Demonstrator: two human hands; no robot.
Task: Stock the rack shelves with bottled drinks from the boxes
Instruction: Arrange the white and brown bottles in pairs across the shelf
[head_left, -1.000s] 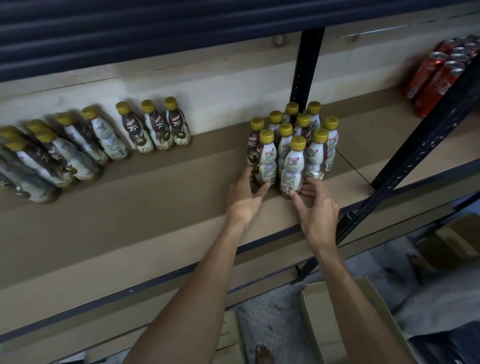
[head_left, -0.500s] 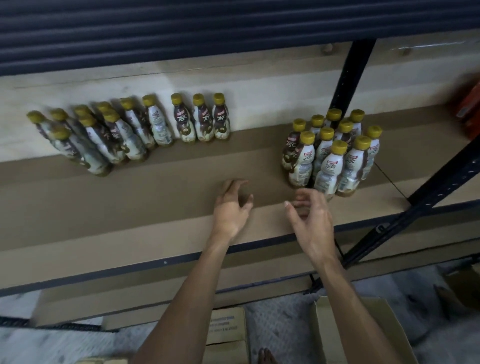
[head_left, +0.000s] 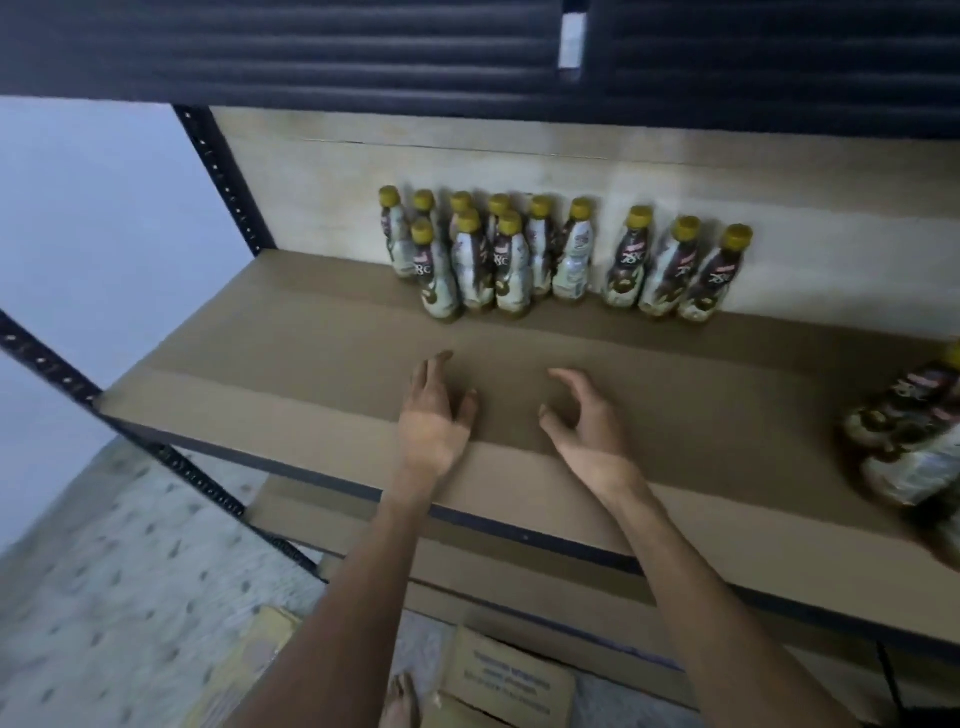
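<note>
So, starting at the left end of the shelf (head_left: 270, 374), only bare brown board is seen, framed by the black perforated uprights (head_left: 223, 176) of the rack. Further along, against the back edge, a bunch of gold-capped bottles (head_left: 467, 260) is stood upright, packed touching each other in two loose rows, and just beside them three more bottles (head_left: 670, 270) are lined up in a single row along the back panel (labels are too blurry to be read properly). Near the front edge, around the middle, the left hand (head_left: 434, 415) is held flat and low over the board with fingers spread, nothing gripped. The right hand (head_left: 587, 421) is held close by, apart from the left, fingers loosely curled and wide open, also empty. At the far right edge another cluster of bottles (head_left: 914, 431) is cut off by the frame. Below the shelf, a cardboard box (head_left: 511, 675) is seen on the floor.
</note>
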